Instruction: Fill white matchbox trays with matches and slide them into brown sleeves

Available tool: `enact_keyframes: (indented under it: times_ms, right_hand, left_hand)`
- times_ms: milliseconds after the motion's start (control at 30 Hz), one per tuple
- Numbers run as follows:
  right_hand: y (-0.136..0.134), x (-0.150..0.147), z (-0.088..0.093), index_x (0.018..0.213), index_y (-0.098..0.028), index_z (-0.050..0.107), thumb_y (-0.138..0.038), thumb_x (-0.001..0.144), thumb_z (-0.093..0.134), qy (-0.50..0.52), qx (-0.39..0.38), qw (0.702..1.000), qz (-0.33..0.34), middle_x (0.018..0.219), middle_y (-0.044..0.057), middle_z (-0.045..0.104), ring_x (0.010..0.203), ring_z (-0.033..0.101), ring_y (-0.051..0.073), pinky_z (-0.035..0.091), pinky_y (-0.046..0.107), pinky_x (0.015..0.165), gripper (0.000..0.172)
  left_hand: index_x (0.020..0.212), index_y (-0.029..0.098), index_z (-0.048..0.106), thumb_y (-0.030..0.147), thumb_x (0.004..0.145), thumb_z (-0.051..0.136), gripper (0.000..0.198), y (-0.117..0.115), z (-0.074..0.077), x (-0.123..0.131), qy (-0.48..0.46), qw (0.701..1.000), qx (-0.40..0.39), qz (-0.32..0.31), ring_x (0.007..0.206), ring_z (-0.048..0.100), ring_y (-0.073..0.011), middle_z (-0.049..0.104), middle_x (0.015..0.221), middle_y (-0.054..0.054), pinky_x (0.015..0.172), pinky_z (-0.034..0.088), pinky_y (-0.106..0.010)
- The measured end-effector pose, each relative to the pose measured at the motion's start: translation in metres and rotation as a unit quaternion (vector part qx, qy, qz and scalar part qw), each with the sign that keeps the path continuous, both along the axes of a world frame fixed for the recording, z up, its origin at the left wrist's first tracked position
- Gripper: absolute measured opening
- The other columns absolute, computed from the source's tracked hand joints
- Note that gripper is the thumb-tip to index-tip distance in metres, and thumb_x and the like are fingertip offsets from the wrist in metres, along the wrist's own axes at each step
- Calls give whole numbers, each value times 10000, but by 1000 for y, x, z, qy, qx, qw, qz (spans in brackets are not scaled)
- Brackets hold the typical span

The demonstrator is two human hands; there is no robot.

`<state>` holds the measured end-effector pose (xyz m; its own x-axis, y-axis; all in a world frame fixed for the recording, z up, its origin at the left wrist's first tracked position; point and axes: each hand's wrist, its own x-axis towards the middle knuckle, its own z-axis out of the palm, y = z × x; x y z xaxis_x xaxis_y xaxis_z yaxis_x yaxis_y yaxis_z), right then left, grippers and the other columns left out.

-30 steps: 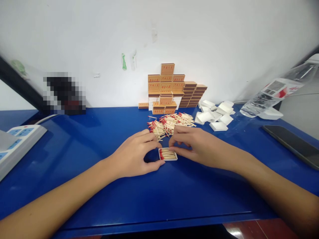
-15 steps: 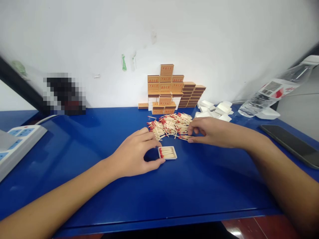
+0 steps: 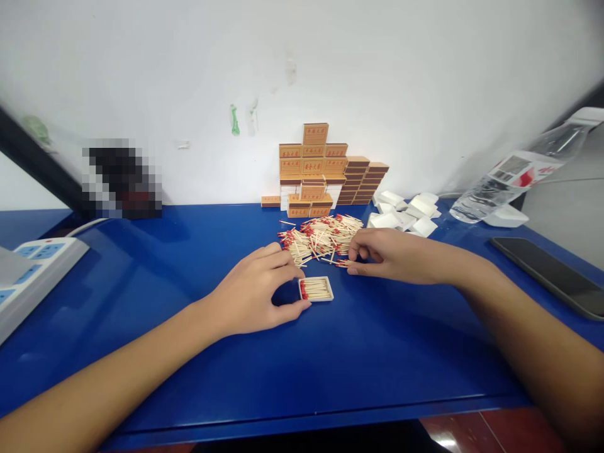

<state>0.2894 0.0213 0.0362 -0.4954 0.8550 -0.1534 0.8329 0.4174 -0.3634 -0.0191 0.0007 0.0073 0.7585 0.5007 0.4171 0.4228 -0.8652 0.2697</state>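
A small white matchbox tray (image 3: 321, 299) lies on the blue table, with several red-tipped matches in it, their heads to the left. The thumb and forefinger of my left hand (image 3: 259, 289) are closed on the tray's left end. At the near right edge of the loose match pile (image 3: 323, 236), my right hand (image 3: 394, 255) pinches a few matches (image 3: 340, 262) between thumb and fingers. Their red heads and some sticks poke out to the left; how many it grips I cannot tell.
Orange matchboxes (image 3: 312, 166) stand stacked against the wall, beside brown-sided ones (image 3: 358, 179). White empty trays (image 3: 384, 220) are heaped at the back right. A leaning plastic bottle (image 3: 514, 170) and a phone (image 3: 550, 270) are at the right, a power strip (image 3: 47, 270) at the left.
My right hand has moved a little left and toward me, drawing a few matches off the pile's edge. My left hand and the tray have barely moved.
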Motion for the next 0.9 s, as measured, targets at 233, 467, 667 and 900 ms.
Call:
enact_keyframes:
  times_ms: [233, 467, 667, 900]
  right_hand:
    - [1, 3, -6, 905, -226, 578, -568, 992, 559, -5, -35, 999, 0, 828, 36, 627, 674, 487, 175, 346, 323, 609, 354]
    - [2, 3, -4, 922, -229, 610, -564, 996, 538, -8, -37, 999, -10, 832, 45, 648, 687, 509, 190, 345, 330, 621, 350]
    - [1, 5, 2, 925, -223, 631, -532, 999, 549, 28, -6, 1000, 0, 830, 45, 658, 699, 525, 192, 349, 331, 645, 328]
    - [-18, -25, 7, 917, -220, 613, -495, 1057, 513, 98, 21, 993, 68, 840, 27, 644, 707, 521, 171, 371, 309, 655, 324]
  left_hand:
    - [1059, 170, 750, 386, 951, 719, 244, 0, -1, 0, -3, 1000, 0, 0, 913, 594, -230, 705, 952, -66, 858, 517, -392]
    - [1069, 176, 750, 386, 948, 721, 244, 0, 0, 0, 5, 1000, 0, 0, 917, 594, -239, 712, 969, -69, 856, 515, -396]
    - [1069, 179, 750, 383, 952, 713, 238, 0, 0, 0, 7, 1000, 0, 2, 924, 598, -241, 710, 966, -69, 863, 514, -395]
    - [1078, 177, 751, 401, 936, 740, 265, -1, -1, 2, 9, 1000, -7, 4, 916, 594, -242, 709, 968, -66, 855, 509, -398]
